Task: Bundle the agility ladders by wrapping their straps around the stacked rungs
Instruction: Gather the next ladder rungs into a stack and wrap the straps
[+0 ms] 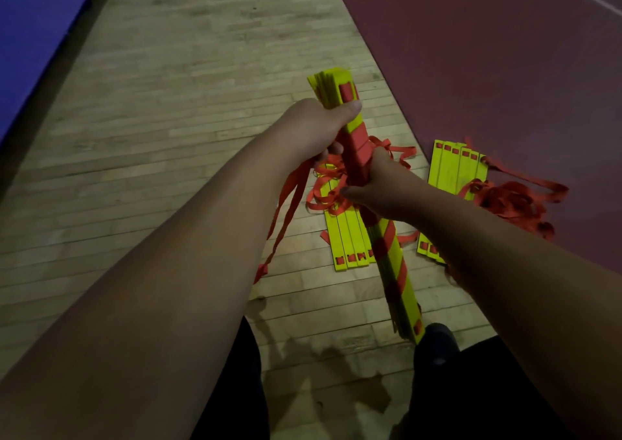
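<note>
A stack of yellow ladder rungs is held up off the floor, slanting from upper left to lower right, with red strap wound around it in several turns. My left hand grips the stack near its upper end, thumb across the top face. My right hand grips the stack's middle over the wound strap. A loose length of red strap hangs down from under my left hand toward the floor.
Another ladder's yellow rungs lie on the wooden floor below the held stack, with tangled red strap on them. A third ladder lies on the edge of the dark red mat, its straps piled beside it. A blue mat borders the left.
</note>
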Motion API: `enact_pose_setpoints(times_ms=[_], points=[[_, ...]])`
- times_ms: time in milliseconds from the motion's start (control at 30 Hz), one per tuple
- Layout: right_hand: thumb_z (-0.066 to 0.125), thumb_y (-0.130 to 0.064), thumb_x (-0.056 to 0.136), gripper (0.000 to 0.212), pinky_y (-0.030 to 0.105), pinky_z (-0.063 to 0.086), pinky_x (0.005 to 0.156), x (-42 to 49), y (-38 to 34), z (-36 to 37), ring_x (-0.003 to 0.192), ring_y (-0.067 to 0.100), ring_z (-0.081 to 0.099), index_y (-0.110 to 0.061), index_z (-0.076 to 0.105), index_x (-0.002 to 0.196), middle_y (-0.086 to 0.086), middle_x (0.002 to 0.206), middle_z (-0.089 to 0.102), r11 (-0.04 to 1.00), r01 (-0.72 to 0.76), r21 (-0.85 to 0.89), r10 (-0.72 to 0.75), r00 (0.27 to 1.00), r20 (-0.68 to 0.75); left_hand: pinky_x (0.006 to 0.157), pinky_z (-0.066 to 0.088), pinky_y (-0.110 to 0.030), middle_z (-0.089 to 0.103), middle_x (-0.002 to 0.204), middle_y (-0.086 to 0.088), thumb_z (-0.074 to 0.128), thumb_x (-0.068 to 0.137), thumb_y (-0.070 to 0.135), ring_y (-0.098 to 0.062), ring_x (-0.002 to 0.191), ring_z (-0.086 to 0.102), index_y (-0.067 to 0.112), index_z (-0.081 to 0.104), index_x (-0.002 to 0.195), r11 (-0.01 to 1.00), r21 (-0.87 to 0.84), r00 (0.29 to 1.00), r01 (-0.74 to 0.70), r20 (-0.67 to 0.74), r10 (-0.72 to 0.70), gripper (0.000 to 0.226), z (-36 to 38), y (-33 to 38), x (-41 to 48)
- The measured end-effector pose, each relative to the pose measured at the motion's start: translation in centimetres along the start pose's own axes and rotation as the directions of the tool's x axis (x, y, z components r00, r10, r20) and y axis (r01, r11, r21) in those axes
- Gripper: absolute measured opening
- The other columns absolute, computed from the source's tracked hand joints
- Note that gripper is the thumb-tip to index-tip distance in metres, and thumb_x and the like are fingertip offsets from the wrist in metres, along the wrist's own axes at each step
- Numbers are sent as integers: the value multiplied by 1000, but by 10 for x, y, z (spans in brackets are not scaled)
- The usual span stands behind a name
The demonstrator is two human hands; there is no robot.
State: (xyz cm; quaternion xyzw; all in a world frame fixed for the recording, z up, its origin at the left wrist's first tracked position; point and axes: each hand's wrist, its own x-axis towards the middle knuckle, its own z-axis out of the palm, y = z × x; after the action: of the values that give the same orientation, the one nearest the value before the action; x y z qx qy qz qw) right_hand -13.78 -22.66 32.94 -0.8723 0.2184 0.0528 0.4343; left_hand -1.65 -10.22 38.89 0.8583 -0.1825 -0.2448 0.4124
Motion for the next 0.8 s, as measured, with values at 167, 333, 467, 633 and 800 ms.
enact_pose_setpoints(times_ms=[167, 333, 467, 633, 800], points=[[79, -56, 91, 43, 46, 60, 89, -7, -9, -20, 96, 22, 76, -27, 65, 120, 3, 104, 78, 962, 46, 269, -55, 998, 24, 67, 50, -36, 66, 69, 1, 64, 99, 68, -13, 54, 51, 13, 77, 101, 982, -182, 994, -45, 93, 63, 56, -19, -1, 1], [69, -39, 96, 40, 44, 54, 78, -17, -16, -34, 83, 30, 69, -9, 67, 123, 13, 96, 69, 738, -122, 664, -131, 939, 318, 62, 44, -30, 54, 67, 2, 61, 103, 63, -12, 54, 38, 18, 67, 100, 919, -388, 962, -61, 222, 157, 46, -28, 5, -7], [65, -28, 100, 31, 42, 55, 71, -21, -15, -37, 74, 27, 66, -9, 63, 125, 11, 90, 65, 722, -159, 673, -169, 903, 395, 70, 47, -36, 60, 69, 1, 58, 101, 70, -13, 55, 46, 14, 70, 100, 950, -289, 966, -119, 186, 178, 57, -27, 7, -9], [82, -30, 91, 37, 44, 55, 70, -13, -11, -28, 74, 31, 65, -8, 66, 116, 13, 89, 68, 817, -60, 574, -57, 982, 183, 71, 55, -29, 68, 73, 3, 46, 105, 73, -13, 63, 62, 11, 72, 102, 981, -104, 971, -164, 157, 179, 68, -26, 5, -8], [83, -30, 90, 39, 44, 60, 71, -7, -5, -27, 72, 30, 71, -10, 66, 119, 15, 90, 73, 876, -32, 481, -31, 992, 124, 94, 53, -38, 82, 94, 4, 34, 103, 80, -14, 97, 78, 21, 76, 105, 984, 72, 972, -165, 184, 149, 73, -29, -2, -7]])
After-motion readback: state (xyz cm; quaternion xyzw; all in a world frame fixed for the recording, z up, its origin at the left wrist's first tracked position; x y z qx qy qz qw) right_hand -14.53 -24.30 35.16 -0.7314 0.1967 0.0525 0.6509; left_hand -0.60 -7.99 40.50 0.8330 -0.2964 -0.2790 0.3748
